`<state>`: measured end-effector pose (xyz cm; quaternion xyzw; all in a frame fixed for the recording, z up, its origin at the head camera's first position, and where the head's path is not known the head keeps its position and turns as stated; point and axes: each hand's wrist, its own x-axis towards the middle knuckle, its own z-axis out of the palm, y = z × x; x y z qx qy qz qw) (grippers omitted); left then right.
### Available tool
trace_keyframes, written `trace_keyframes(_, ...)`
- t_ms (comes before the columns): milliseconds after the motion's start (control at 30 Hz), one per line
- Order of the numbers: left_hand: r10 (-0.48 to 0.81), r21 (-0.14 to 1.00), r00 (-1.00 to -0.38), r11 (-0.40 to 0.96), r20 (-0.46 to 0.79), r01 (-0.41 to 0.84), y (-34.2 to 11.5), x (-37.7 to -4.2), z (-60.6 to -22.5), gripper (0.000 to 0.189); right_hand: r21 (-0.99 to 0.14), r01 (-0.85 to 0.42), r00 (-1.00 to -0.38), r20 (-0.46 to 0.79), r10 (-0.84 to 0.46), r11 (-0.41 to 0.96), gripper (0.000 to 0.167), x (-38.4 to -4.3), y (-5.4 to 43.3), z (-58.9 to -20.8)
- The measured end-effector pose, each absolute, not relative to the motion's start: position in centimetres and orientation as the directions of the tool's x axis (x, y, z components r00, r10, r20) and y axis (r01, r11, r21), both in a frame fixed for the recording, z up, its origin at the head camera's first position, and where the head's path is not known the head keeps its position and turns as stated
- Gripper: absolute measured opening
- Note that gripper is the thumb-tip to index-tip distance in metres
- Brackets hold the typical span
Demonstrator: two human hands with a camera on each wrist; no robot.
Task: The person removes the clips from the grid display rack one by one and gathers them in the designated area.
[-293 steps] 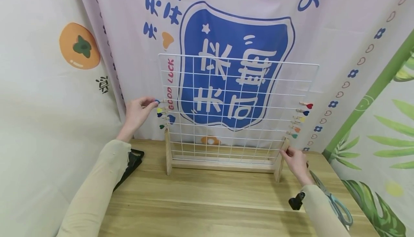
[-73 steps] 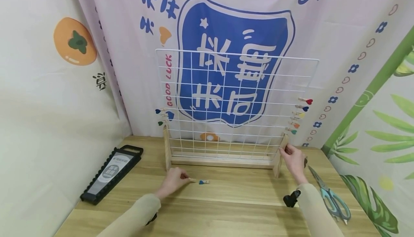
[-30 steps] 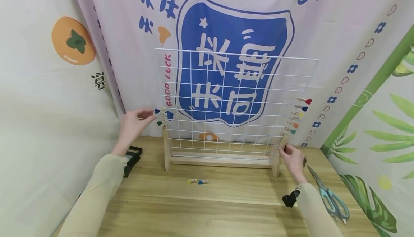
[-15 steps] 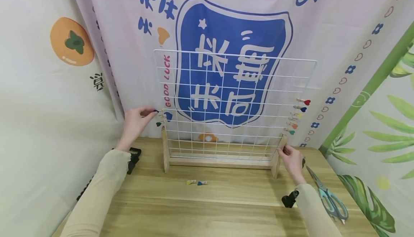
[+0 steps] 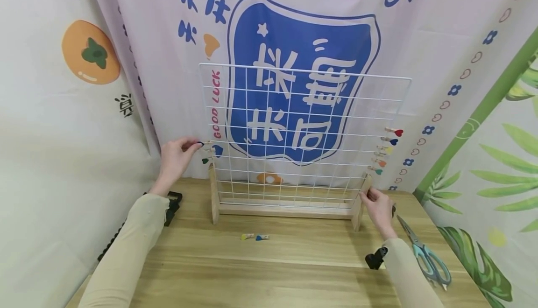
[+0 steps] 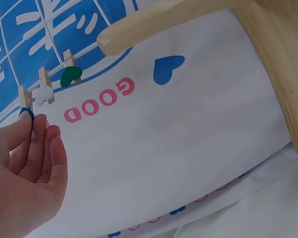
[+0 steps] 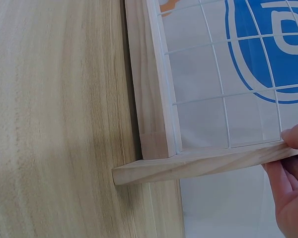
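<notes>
My left hand point(image 5: 176, 159) pinches the dark blue heart end of a small wooden clothespin point(image 6: 25, 99) at the left edge of the white wire grid point(image 5: 269, 147). Beside it in the left wrist view sit a clothespin with a white heart point(image 6: 43, 94) and one with a green heart point(image 6: 71, 76). My right hand point(image 5: 380, 210) grips the right wooden upright point(image 7: 198, 166) of the grid's stand, thumb on one side and fingers beneath. On the table before the stand lie a yellow-heart clothespin point(image 5: 247, 236) and a blue-heart clothespin point(image 5: 262, 237).
Several heart clothespins, among them a red one point(image 5: 398, 132), line the grid's right edge. Scissors point(image 5: 426, 256) with blue-grey handles lie right of the stand. A black rack point(image 5: 173, 207) lies left, partly behind my left sleeve. A printed curtain point(image 5: 168, 88) hangs behind.
My left hand took a blue-heart and a yellow-heart clothespin off the left edge and laid them on the table, then rose again and took hold of the dark blue one. The right hand stays put.
</notes>
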<state>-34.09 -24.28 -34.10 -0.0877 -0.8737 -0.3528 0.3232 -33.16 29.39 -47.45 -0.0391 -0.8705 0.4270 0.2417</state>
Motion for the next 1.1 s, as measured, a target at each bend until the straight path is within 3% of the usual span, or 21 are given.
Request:
trace_keyframes(300,-0.120,0.602,-0.784,0.714,0.609,0.358,-25.5,-33.2,-34.2,0.022,-0.763,-0.145,-0.880,0.390,0.271,0.630,0.019,-33.1,29.4,-47.1)
trace_keyframes(567,-0.070,0.604,-0.824,0.716,0.562,0.350,-25.3,-31.2,-35.4,0.025,-0.758,-0.155,-0.875,0.403,0.267,0.634,0.019,-33.1,29.4,-47.0)
trace_keyframes(1100,0.088,0.622,-0.910,0.703,0.405,0.344,-22.1,-28.8,-44.0,0.012,-0.756,-0.142,-0.881,0.391,0.267,0.639,0.018,-33.1,29.4,-47.4)
